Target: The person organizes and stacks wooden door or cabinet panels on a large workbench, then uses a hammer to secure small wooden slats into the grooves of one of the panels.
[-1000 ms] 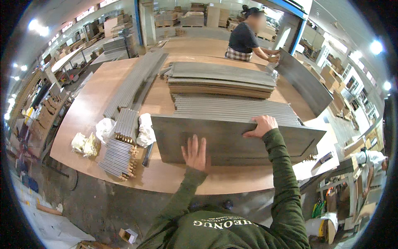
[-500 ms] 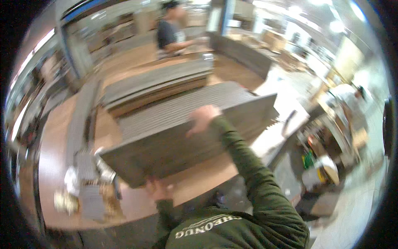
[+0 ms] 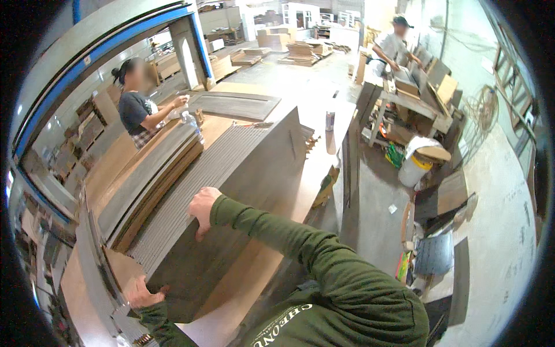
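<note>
I hold a long dark grey-brown panel (image 3: 243, 196) tilted up on its edge over the wooden worktable (image 3: 272, 254). My right hand (image 3: 202, 209) grips the panel's top edge near the middle, fingers curled over it. My left hand (image 3: 140, 293) grips the panel's near lower corner. Behind the panel lies a stack of ribbed grey boards (image 3: 191, 185), and to its left a taller pile of flat boards (image 3: 150, 179).
A person in a dark shirt (image 3: 139, 110) works on a grey panel (image 3: 234, 105) at the table's far side. Another person (image 3: 393, 46) stands at a bench far right. A spray can (image 3: 329, 120) stands on the table; a white bucket (image 3: 414, 168) sits on the floor.
The panel lay flat on the stack a second ago; it now stands tilted on edge. My head has swung left, so the table runs diagonally, and my left hand has gone to the near corner.
</note>
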The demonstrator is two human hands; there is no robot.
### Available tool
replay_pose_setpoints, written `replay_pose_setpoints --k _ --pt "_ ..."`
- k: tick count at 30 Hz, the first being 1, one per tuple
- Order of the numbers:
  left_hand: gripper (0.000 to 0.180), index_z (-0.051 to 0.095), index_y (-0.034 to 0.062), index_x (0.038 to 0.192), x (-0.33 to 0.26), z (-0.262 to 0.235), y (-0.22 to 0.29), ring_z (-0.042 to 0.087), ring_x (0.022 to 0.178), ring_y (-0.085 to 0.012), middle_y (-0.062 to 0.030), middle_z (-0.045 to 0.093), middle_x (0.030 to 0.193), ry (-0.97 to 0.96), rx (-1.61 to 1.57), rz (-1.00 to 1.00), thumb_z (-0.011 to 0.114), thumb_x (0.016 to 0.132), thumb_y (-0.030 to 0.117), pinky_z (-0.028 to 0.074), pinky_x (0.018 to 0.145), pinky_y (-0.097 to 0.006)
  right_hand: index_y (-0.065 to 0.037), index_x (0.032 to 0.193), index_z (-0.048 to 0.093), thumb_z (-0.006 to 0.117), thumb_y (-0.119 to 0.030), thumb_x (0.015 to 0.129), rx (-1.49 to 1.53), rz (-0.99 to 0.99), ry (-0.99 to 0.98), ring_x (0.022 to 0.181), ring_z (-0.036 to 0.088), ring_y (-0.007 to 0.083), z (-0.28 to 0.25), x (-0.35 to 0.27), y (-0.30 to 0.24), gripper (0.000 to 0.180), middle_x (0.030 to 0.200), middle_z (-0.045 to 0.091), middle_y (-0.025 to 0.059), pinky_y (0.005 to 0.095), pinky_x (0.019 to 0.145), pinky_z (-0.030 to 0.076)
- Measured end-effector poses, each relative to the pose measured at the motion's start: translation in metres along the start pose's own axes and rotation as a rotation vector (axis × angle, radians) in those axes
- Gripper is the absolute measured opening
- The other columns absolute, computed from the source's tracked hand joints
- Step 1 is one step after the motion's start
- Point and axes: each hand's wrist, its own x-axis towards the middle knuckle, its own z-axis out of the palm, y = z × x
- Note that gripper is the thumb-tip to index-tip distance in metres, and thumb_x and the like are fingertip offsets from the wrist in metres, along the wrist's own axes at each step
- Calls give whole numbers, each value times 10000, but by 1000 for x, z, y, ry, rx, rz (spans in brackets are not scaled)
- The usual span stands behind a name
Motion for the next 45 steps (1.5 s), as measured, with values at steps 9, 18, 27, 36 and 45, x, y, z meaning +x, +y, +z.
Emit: replay_pose_setpoints --k 9,18,27,36,45 --pt "760 563 37 972 -28 -19 21 551 786 -309 -115 566 852 141 132 154 651 530 649 418 658 -412 -111 662 647 724 -572 449 37 10 1 699 613 237 -8 -33 1 513 636 608 56 368 619 470" --pt "603 534 52 1090 -27 -13 56 578 855 -271 -104 592 945 227 150 166 558 718 526 442 670 -372 -92 770 637 691 -587 519 203 85 457 860 560 262 8 -64 15 558 818 607 56 421 878 342" --pt "589 524 49 1103 -17 -8 45 579 849 -262 -102 593 940 327 10 252 572 719 493 442 665 -370 1 1056 523 452 -252 865 1115 719 1122 938 535 205 194 -276 201 324 1050 548 122 327 863 405" --pt "577 514 47 1116 -34 -5 8 579 843 -253 -100 594 935 381 46 191 586 719 460 443 661 -369 17 781 564 475 -103 650 2102 1055 952 755 585 280 194 -330 46 198 796 592 132 408 718 483" --pt "568 504 44 1129 -17 6 19 580 837 -245 -98 594 929 467 -2 232 600 720 427 443 656 -367 7 938 580 559 -220 713 2115 1389 1185 797 589 278 223 -354 13 320 894 612 130 438 762 478"
